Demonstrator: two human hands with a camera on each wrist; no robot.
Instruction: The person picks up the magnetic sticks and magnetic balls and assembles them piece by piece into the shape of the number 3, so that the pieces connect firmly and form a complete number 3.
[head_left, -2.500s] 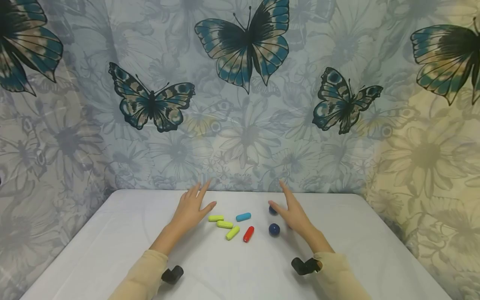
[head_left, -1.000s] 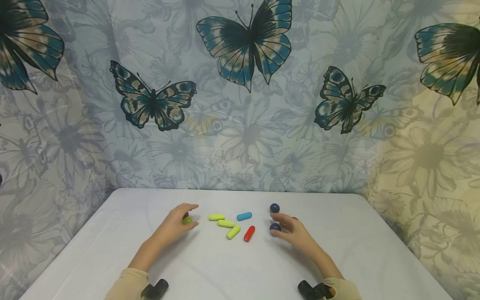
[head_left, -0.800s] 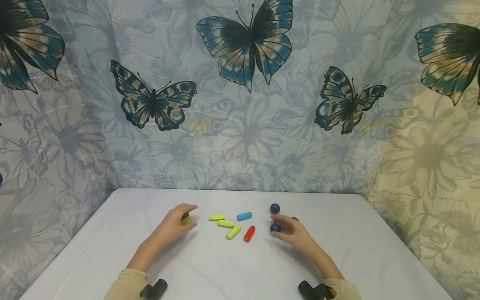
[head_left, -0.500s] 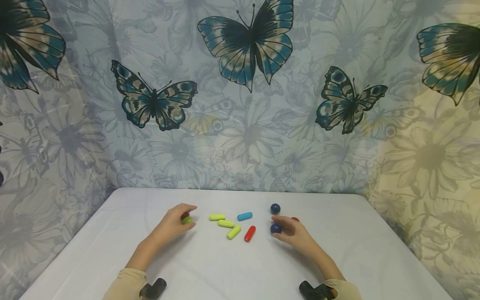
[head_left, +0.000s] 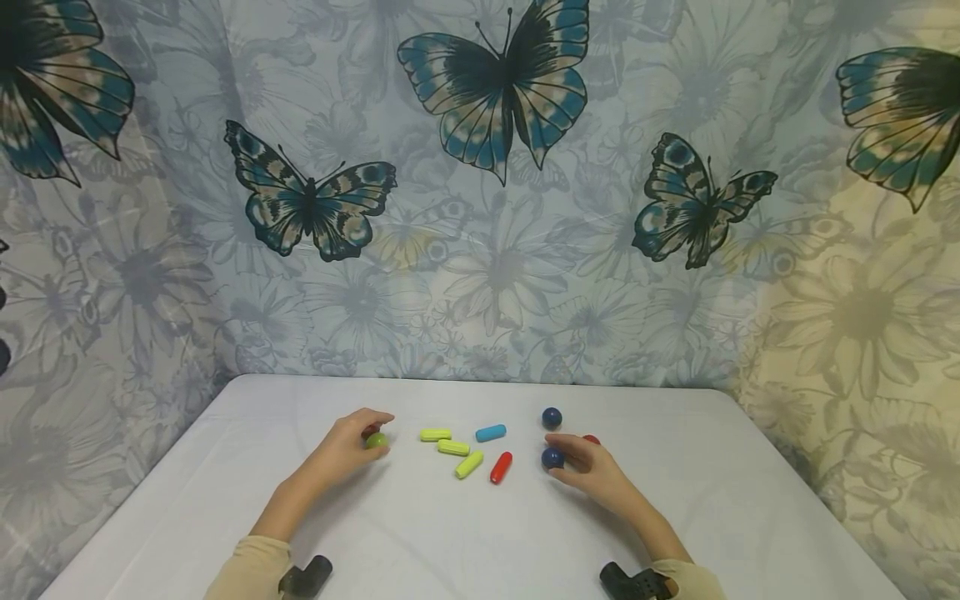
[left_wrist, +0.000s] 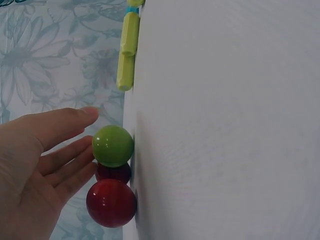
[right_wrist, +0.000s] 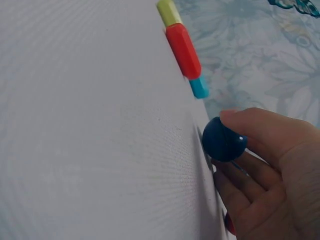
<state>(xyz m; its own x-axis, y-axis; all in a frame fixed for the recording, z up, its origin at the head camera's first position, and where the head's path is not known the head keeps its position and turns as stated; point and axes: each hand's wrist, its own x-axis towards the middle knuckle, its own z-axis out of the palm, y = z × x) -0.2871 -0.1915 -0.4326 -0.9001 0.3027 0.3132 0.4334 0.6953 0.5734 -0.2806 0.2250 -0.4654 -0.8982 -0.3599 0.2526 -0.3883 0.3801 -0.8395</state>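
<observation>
My left hand is cupped beside a glossy green ball, its thumb apart from the ball. Two red balls, one a darker red ball partly hidden and one a nearer red ball, lie close to the palm in the left wrist view. At the right, my right hand is loosely bent around a dark blue ball; thumb and ball overlap, and I cannot tell whether they touch. Behind its knuckles a red ball is mostly hidden. A second dark blue ball lies beyond the fingertips.
Between the hands lie three yellow-green sticks, one at the front, a blue stick and a red stick. A white table bears them all. Butterfly-patterned cloth hangs behind its far edge.
Since the earliest frame both hands have come lower and back, the left to the green ball, the right to the near blue ball. In the last second they stay nearly still.
</observation>
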